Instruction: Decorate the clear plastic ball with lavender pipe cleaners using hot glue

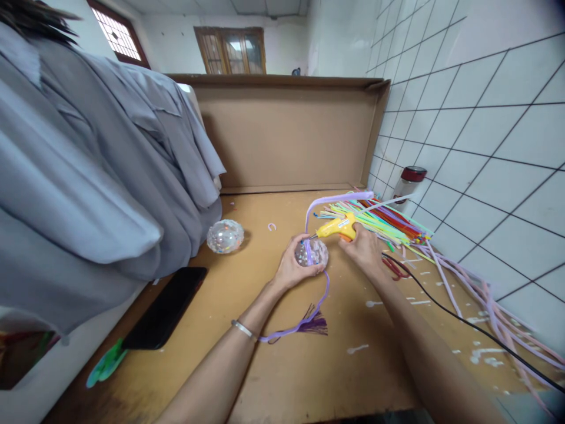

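Observation:
My left hand [293,266] is closed around a clear, faceted ball [318,254] at the middle of the table. A lilac pipe cleaner [315,203] crosses the ball; one end arches up to the right, while a lilac strand with a dark purple tassel [314,323] trails toward me. In my right hand [362,250] is a yellow glue gun [336,227], its fingers wrapped round the handle. The nozzle points left, at the pipe cleaner on top of the ball; whether it touches is too small to tell.
Another clear ball [225,236] sits to the left, with a black phone [165,307] nearer me. Bundled coloured pipe cleaners [384,218], red-handled scissors [396,268] and a black cord [445,311] lie right. A cardboard box [291,138] stands behind; grey shirts [110,165] hang left.

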Demonstrator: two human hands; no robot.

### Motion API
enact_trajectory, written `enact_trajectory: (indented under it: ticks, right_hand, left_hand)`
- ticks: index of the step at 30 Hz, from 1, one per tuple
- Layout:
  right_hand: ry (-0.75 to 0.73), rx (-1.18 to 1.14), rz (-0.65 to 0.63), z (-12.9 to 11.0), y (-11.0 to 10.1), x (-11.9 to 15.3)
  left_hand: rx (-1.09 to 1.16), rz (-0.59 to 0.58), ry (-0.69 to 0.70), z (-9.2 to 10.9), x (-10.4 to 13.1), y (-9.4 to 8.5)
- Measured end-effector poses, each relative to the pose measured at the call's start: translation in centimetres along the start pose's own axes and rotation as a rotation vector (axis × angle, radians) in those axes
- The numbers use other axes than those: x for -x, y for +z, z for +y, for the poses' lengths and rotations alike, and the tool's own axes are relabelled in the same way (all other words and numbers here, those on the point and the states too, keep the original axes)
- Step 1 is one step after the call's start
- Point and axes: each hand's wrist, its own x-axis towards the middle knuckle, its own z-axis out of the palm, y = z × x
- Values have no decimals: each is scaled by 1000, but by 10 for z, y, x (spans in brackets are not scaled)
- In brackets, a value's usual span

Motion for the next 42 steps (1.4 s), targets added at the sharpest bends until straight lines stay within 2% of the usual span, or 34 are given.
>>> enact_trajectory:
  ticks: [30, 42]
  right_hand:
    - [-57, 24, -22, 6, -4, -3]
    - [-26, -11, -1, 5, -2, -3]
  left_hand:
    - [-18, -10, 7, 1, 0, 0]
    - [-12, -9, 22, 1, 0, 1]
